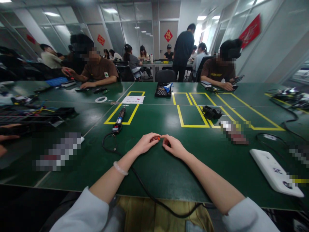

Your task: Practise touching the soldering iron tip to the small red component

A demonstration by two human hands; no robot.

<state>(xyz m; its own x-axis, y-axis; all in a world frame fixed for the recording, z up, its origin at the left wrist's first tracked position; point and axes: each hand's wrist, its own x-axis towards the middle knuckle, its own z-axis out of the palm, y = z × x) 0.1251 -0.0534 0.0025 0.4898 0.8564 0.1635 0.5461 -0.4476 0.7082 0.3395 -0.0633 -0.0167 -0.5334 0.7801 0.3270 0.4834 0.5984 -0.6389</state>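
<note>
My left hand (147, 142) rests low over the green table, its fingers curled around a small orange-red thing (158, 139) whose kind is too small to tell. Right beside it, my right hand (174, 145) is bent inward, with its fingertips meeting the left hand's at that spot. Whether the right fingers grip anything is hidden. An electric screwdriver (119, 118) with a black cable (145, 187) lies to the left and beyond my left hand, and the cable runs under my left forearm to the table's front edge.
Yellow tape outlines (193, 126) mark the green table (154, 174). A printed card (133, 99), a white ring (100, 99), a black tray (162, 90) and a black device (211, 112) lie farther off. A white power bank (274, 170) sits right. Two people work across the table.
</note>
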